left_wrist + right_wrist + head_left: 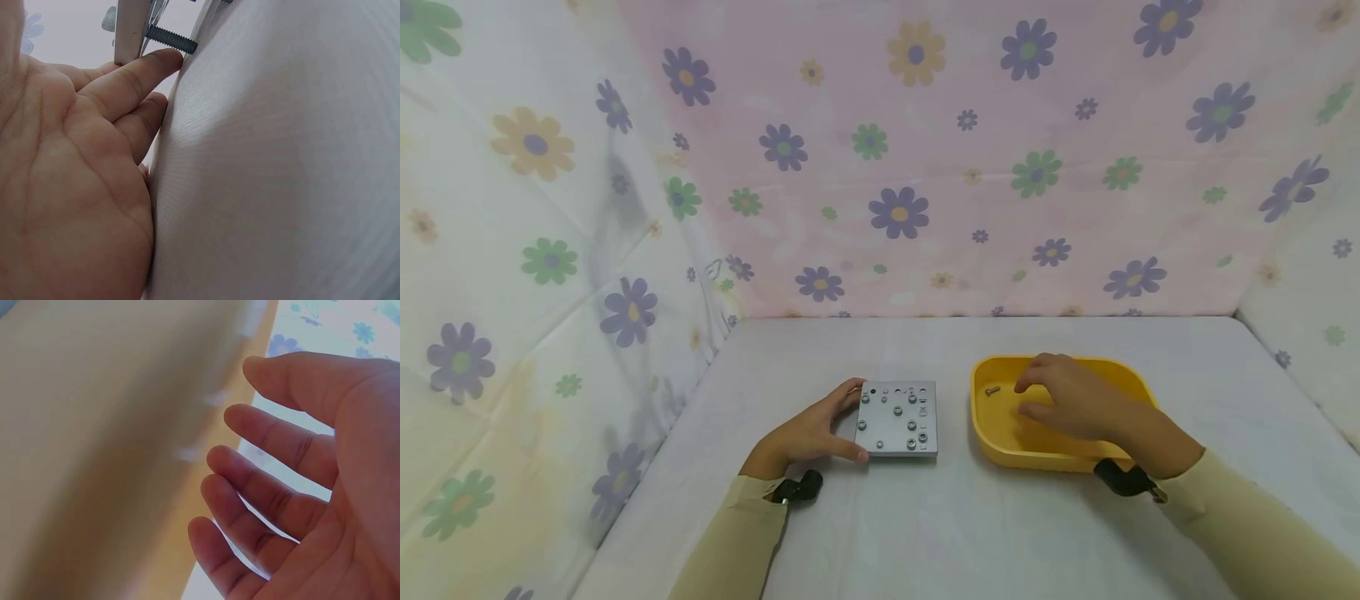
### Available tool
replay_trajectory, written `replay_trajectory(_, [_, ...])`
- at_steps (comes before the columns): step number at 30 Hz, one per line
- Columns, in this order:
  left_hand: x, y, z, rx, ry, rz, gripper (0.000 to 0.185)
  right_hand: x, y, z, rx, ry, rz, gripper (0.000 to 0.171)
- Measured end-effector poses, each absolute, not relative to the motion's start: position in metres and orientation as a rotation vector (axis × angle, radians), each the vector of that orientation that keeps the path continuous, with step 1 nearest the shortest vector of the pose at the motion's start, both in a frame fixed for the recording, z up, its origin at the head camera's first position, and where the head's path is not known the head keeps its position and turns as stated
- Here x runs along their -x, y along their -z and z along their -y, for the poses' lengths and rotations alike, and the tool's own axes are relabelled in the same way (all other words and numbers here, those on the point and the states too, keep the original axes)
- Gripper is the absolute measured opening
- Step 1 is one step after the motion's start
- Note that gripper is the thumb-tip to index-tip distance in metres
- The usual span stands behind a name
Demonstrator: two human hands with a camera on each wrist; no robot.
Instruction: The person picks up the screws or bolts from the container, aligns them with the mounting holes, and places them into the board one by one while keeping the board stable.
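Plate (897, 419) left of tray (1000, 446) on table (925, 533); screw (992, 390) in tray.

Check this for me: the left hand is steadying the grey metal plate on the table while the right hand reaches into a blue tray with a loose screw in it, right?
Not quite: the tray is yellow, not blue, as the head view shows. The rest holds: the left hand steadies the grey metal plate on the table, and the right hand reaches into the tray, where a loose screw lies.

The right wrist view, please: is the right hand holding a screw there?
No, the right hand is open with its fingers relaxed and apart over the yellow tray, holding nothing.
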State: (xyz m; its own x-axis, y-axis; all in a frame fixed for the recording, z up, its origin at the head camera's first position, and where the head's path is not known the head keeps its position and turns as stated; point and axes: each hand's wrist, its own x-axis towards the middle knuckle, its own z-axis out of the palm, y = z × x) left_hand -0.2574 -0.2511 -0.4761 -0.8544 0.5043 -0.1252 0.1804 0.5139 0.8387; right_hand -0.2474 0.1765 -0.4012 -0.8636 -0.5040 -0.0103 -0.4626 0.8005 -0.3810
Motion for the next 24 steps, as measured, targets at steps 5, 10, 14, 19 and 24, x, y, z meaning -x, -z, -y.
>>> replay_trajectory(5, [0.258, 0.475, 0.25, -0.553, -1.264, -2.394, 0.111, 0.245, 0.4, -0.195, 0.767, 0.53, -2.893, 0.027])
replay_trajectory(10, [0.257, 0.473, 0.249, -0.54, -1.253, -2.406, 0.114, 0.247, 0.399, -0.212, 0.791, 0.492, -2.919, 0.027])
replay_trajectory(14, [0.257, 0.474, 0.25, -0.526, -1.261, -2.4, 0.119, 0.249, 0.393, -0.221, 0.791, 0.499, -2.913, 0.026])
replay_trajectory(19, [0.257, 0.475, 0.25, -0.533, -1.267, -2.399, 0.117, 0.254, 0.388, -0.231, 0.79, 0.479, -2.909, 0.025])
replay_trajectory(24, [0.255, 0.473, 0.249, -0.535, -1.261, -2.409, 0.116, 0.259, 0.39, -0.237, 0.789, 0.468, -2.885, 0.022])
